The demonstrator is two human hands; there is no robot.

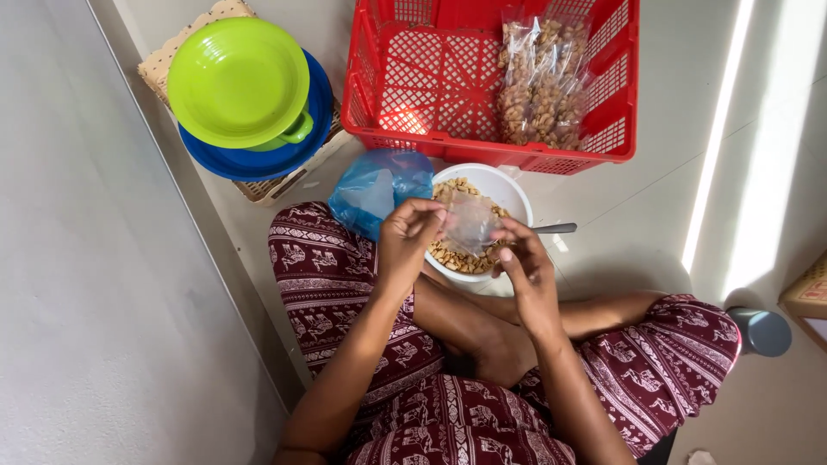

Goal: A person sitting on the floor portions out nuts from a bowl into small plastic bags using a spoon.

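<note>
My left hand (407, 237) and my right hand (525, 263) both pinch a small clear plastic bag (469, 222), held open just above a white bowl (508, 191) of light brown nuts. The bowl rests on the floor in front of my crossed legs. A metal spoon handle (554, 228) sticks out of the bowl to the right. A blue plastic bag (379, 188) lies beside the bowl on its left, touching my left knee.
A red plastic crate (405, 86) behind the bowl holds several filled clear bags of nuts (543, 82). At far left a green bowl (239, 82) sits in a blue one (258, 159) on a woven tray. A grey cup (762, 331) stands at right.
</note>
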